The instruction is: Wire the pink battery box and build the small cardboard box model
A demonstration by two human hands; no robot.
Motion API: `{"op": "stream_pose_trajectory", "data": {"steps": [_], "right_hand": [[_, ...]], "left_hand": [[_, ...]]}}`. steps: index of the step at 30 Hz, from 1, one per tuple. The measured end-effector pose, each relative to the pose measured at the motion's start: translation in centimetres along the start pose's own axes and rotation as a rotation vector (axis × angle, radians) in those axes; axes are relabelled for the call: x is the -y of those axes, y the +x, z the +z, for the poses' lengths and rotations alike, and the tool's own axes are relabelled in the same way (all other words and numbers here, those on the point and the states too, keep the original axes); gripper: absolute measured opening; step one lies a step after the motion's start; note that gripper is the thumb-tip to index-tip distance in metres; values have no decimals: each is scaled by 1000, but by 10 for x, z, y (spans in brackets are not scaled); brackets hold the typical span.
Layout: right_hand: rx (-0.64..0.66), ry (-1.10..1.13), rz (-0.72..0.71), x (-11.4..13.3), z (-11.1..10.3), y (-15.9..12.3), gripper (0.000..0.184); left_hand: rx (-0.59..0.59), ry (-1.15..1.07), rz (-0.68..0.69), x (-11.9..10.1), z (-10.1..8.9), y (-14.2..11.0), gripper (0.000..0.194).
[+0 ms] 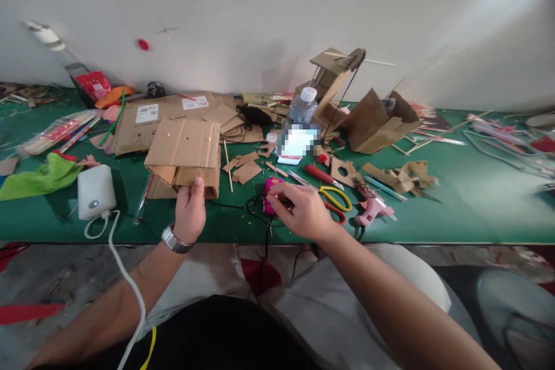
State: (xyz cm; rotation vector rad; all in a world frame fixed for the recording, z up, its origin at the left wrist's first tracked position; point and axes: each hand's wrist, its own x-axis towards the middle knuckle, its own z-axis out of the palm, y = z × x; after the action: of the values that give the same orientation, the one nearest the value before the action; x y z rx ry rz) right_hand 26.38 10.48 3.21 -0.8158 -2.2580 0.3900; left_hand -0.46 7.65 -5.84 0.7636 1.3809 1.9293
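A small cardboard box (pixel 184 144), with a few pale spots on its top flap, is gripped at its near edge by my left hand (pixel 191 211). The thumb lies on the front and the other fingers are underneath. My right hand (pixel 303 208) is closed in a pinch on a thin black cord (pixel 254 206), which lies in loops and trails over the table edge. Beside those fingertips is a bright pink object (pixel 269 192), partly covered by the hand. Scissors (pixel 336 196) with yellow and red handles lie just past the right hand.
A pink glue gun (pixel 373 208), a red-handled cutter (pixel 323 174), a lit phone (pixel 297 144) and a water bottle (pixel 303 107) stand or lie to the right. A white power bank (pixel 95 193) with a cable sits left. Cardboard models (pixel 381 121) stand behind.
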Motion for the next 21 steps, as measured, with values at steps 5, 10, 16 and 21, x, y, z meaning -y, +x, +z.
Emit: {"op": "stream_pose_trajectory", "data": {"steps": [5, 10, 16, 21], "right_hand": [[-32, 34, -2, 2, -1, 2, 10], [-33, 32, -23, 2, 0, 3, 8], [-85, 28, -53, 0, 8, 2, 5], [-69, 37, -71, 1, 9, 4, 6]], "left_hand": [[19, -5, 23, -4, -5, 7, 47], [46, 15, -25, -2, -12, -1, 44], [40, 35, -46, 6, -15, -11, 45], [45, 47, -59, 7, -13, -15, 41]]}}
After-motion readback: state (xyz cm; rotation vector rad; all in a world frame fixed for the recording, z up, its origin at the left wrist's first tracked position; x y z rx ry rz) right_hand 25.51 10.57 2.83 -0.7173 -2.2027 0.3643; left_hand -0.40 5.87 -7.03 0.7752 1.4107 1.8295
